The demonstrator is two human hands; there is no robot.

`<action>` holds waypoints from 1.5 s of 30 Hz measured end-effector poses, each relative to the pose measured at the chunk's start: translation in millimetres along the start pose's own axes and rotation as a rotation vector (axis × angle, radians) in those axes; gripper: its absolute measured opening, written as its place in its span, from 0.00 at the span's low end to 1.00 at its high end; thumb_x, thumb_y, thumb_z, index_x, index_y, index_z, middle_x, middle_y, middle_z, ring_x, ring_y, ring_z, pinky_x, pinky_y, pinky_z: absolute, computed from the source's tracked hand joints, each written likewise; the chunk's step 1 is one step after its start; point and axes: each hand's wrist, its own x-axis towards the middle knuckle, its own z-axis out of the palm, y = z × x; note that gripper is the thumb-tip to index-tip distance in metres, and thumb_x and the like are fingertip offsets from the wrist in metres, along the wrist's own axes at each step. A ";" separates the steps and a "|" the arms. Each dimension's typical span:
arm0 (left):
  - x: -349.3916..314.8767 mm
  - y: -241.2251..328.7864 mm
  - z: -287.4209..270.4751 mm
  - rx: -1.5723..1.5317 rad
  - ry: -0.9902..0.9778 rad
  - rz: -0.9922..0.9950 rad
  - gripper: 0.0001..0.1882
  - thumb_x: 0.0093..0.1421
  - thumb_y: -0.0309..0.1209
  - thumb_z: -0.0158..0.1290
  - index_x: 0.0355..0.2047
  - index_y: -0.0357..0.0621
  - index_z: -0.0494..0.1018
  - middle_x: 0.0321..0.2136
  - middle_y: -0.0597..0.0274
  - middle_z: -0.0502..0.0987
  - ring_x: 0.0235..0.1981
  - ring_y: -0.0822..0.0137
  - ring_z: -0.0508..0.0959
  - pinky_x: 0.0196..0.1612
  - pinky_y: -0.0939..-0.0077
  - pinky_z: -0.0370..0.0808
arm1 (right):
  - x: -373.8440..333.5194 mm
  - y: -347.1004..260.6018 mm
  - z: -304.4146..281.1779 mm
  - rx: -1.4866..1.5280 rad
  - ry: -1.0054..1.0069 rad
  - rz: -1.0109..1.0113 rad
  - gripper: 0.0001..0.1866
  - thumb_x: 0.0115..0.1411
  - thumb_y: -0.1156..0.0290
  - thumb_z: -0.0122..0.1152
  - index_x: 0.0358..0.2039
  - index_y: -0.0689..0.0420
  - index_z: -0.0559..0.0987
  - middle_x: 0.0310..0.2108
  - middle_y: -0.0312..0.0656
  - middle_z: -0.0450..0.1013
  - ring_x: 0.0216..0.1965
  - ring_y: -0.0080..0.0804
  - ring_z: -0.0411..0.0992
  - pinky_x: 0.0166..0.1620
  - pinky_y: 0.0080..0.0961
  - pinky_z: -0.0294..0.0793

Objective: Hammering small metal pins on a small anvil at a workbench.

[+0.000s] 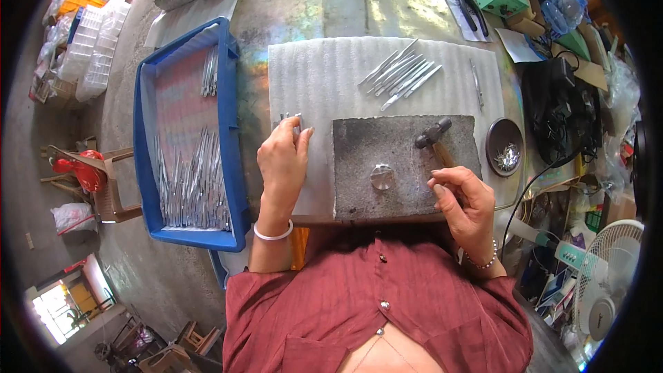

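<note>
Left hand (282,159): grip narrow at small metal pieces (298,122) over the foam sheet (311,76) — whether any is held, I cannot tell. Right hand (467,200): loosely curled — hold unclear — beside the hammer (435,142) on the dark pad (359,148); a careless knuckle could knock it askew.

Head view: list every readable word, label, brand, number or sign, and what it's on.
No text quoted; nothing is clearly legible.
Fan hub: small dark mark, too small and blurred to read.
Fan's green panel: tiny pale marks, too small to read.
Hammer, metal disc, blue tray: no lettering that I can make out.
</note>
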 end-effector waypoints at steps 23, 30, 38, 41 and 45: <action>120.0 69.5 56.0 -0.013 -0.186 0.347 0.09 0.51 0.29 0.53 0.31 0.39 0.74 0.29 0.52 0.76 0.31 0.56 0.76 0.36 0.67 0.72 | 5.8 15.6 -8.3 -0.811 0.001 -0.131 0.26 0.43 0.80 0.56 0.47 0.64 0.65 0.36 0.48 0.63 0.38 0.44 0.66 0.41 0.35 0.70; 131.6 76.5 77.5 0.213 -0.510 0.276 0.09 0.45 0.31 0.51 0.25 0.38 0.74 0.27 0.47 0.76 0.36 0.49 0.76 0.40 0.61 0.72 | -1.9 25.2 -14.9 -0.721 0.012 -0.128 0.27 0.44 0.79 0.58 0.47 0.64 0.64 0.36 0.48 0.63 0.39 0.45 0.66 0.40 0.35 0.70; 115.0 61.9 57.6 0.011 -0.253 0.222 0.06 0.50 0.27 0.51 0.23 0.36 0.71 0.19 0.52 0.74 0.22 0.62 0.76 0.29 0.70 0.71 | 1.6 40.2 -29.1 -0.184 0.142 -0.156 0.18 0.53 0.77 0.55 0.45 0.63 0.66 0.32 0.47 0.65 0.30 0.40 0.69 0.36 0.29 0.70; 91.0 87.5 17.6 -0.226 -0.134 0.152 0.04 0.51 0.23 0.52 0.29 0.36 0.72 0.22 0.55 0.75 0.24 0.69 0.75 0.31 0.76 0.72 | -10.4 46.9 -42.4 -0.031 0.303 0.040 0.12 0.58 0.75 0.52 0.42 0.63 0.68 0.27 0.43 0.65 0.27 0.30 0.68 0.33 0.24 0.69; 42.5 97.2 -32.2 -0.479 -0.148 -0.014 0.04 0.53 0.19 0.54 0.30 0.36 0.70 0.22 0.69 0.70 0.26 0.81 0.69 0.30 0.87 0.67 | 3.5 53.3 -78.3 0.373 0.600 0.016 0.04 0.61 0.77 0.49 0.37 0.59 0.69 0.27 0.33 0.68 0.22 0.12 0.59 0.25 0.10 0.60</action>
